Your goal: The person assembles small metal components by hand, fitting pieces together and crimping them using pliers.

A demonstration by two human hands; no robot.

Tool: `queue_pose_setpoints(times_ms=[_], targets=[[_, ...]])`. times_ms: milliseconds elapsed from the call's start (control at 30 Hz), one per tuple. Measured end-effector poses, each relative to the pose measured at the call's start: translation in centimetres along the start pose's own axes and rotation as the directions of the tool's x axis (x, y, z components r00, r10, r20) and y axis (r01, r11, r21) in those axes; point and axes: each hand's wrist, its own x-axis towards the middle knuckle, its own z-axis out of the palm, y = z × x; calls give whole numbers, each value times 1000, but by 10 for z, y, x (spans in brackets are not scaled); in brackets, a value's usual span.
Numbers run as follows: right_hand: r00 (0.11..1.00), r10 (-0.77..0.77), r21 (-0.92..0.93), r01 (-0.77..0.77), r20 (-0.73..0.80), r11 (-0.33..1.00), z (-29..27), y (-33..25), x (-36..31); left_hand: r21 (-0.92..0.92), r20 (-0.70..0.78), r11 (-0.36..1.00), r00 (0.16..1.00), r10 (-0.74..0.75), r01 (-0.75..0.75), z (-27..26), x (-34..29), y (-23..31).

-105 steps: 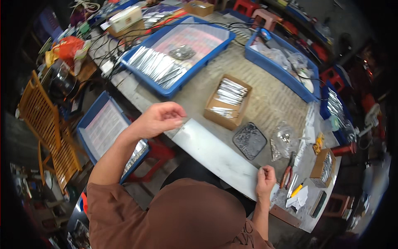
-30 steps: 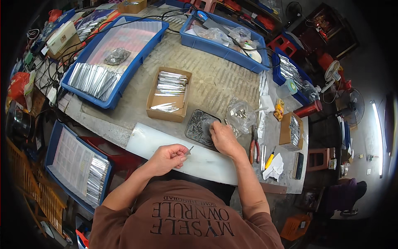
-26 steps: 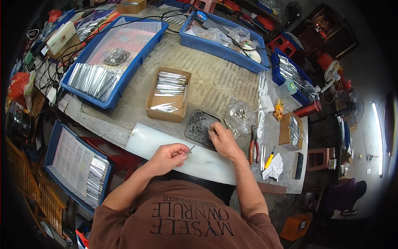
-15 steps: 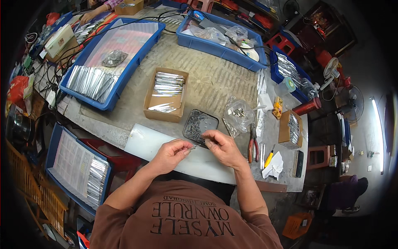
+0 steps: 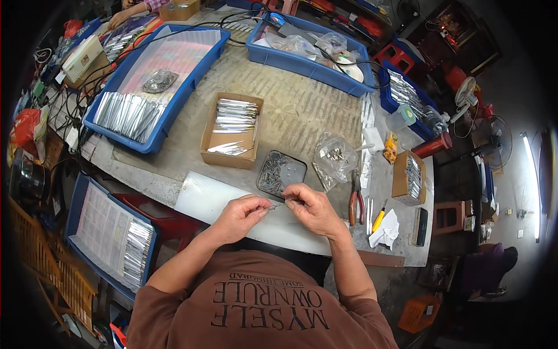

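In the head view, the left hand pinches a small metal piece between thumb and fingers above the white board at the table's near edge, while the right hand, its fingers curled together, meets the piece's right end, though whether it grips anything cannot be told. Just beyond the hands sits a black tray of small metal parts, with an open cardboard box farther left and red-handled pliers to the right.
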Motion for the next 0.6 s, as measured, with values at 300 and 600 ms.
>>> queue_pose_setpoints(times_ms=[300,600], targets=[[982,-85,-117,106,171,987,-10,-6,6,358,-9,916,980,200,-183,1,3,12],[934,-97,-183,168,345,969,-21,-9,16,364,71,904,974,214,-225,0,12,15]])
